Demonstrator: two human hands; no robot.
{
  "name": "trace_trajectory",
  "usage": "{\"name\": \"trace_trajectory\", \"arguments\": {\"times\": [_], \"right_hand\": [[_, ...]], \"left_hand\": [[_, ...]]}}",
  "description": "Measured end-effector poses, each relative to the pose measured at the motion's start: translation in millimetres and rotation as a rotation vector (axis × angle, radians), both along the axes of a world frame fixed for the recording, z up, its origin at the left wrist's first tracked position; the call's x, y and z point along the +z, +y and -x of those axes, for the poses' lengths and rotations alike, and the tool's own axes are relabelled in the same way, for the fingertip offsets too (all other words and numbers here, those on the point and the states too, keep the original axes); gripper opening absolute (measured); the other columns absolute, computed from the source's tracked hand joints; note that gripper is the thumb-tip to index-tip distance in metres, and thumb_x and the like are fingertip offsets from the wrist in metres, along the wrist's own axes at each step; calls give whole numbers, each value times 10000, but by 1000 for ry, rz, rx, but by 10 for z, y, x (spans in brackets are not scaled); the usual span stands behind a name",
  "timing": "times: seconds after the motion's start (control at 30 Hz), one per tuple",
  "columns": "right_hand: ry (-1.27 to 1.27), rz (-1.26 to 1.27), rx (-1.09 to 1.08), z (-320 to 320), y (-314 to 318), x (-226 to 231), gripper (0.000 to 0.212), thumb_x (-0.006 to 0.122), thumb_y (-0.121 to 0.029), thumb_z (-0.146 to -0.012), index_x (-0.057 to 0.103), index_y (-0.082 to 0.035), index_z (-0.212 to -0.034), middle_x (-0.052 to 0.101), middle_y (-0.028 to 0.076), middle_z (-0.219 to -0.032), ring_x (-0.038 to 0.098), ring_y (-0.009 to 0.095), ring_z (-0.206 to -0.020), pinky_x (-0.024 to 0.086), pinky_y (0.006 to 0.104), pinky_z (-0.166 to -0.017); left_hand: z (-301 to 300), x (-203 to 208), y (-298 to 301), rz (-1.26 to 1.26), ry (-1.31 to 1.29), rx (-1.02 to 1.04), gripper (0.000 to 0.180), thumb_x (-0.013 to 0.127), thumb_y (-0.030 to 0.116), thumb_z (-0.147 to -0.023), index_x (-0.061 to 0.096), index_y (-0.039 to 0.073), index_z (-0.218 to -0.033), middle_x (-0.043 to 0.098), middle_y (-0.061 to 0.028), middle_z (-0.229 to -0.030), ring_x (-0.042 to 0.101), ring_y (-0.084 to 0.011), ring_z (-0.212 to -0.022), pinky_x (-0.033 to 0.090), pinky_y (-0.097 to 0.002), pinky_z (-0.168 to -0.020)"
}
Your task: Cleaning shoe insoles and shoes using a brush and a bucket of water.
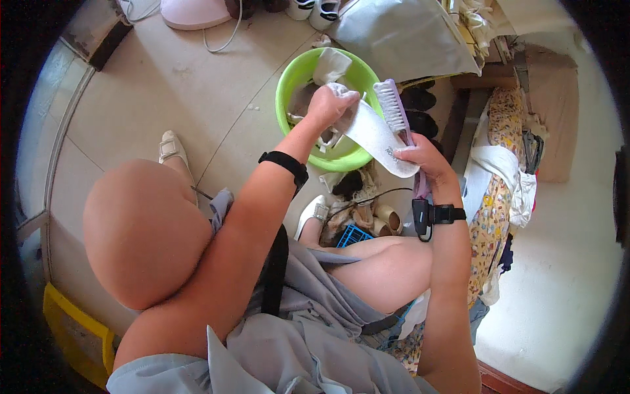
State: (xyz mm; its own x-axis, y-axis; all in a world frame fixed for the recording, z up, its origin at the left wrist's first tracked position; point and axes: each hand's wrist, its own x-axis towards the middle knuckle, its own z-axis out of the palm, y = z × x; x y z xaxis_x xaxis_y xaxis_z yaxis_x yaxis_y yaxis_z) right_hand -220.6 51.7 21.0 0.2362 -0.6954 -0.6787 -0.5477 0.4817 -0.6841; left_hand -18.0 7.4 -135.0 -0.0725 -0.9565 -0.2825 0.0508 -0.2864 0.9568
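A white insole (375, 136) with dark print at its heel end stretches between my two hands, above a lime-green basin (283, 98). My left hand (330, 105) is closed on its far end, where something white, foam or cloth, covers the fingers. At the near end, my right hand (426, 157) pinches the insole's edge. That same hand also grips a scrubbing brush (392, 108) with a pale purple back, its white bristles facing left toward the insole. Inside the basin lie white pieces (333, 65) and straps in murky water, partly hidden by my left hand.
Dark shoes (420, 111) stand right of the basin; beige shoes (386, 220) and a blue plastic basket (354, 235) lie nearer my legs. A large grey sheet-like thing (400, 36) is behind. Patterned fabric (502, 177) and clothes pile up at right. A yellow frame (79, 322) stands lower left.
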Motion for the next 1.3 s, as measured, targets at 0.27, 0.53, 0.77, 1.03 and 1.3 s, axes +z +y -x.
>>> {"name": "trace_trajectory", "arguments": {"times": [0.27, 0.53, 0.77, 1.03, 1.3], "right_hand": [[9, 39, 7, -17, -6, 21, 435, 683, -154, -706, 550, 26, -1079, 599, 44, -927, 565, 107, -783, 452, 237, -716], [17, 42, 56, 53, -48, 15, 409, 676, -138, -706, 563, 17, -1068, 602, 31, -917, 558, 95, -782, 444, 237, -716], [7, 39, 40, 85, -58, 47, 407, 677, -145, -705, 565, 15, -1062, 600, 24, -913, 550, 88, -781, 443, 238, -710], [25, 65, 37, -64, -43, 162, 477, 698, -188, -675, 555, 19, -1080, 585, 19, -932, 543, 78, -796, 444, 231, -734], [158, 151, 57, 113, -52, 277, 322, 690, -174, -686, 574, -29, -949, 571, 2, -849, 526, 83, -763, 426, 236, -701]], "left_hand": [[-19, -205, -70, 116, -90, 91, 486, 407, 441, -874, 639, 13, -867, 612, -243, -841, 580, -398, -821, 443, -427, -750], [33, 306, 69, 609, -671, -233, 361, 435, 348, -844, 628, 46, -814, 623, -197, -797, 606, -353, -770, 462, -441, -716], [99, 462, 202, 753, -621, -325, 475, 481, 419, -827, 634, -4, -676, 604, -215, -703, 590, -370, -665, 464, -448, -643], [-53, 333, 95, 580, -617, -204, 440, 509, 438, -809, 641, 41, -675, 611, -182, -683, 591, -353, -658, 467, -427, -638], [-183, -4, 25, 471, -592, -150, 399, 546, 402, -808, 647, 29, -713, 608, -201, -711, 587, -362, -701, 457, -437, -668]]}}
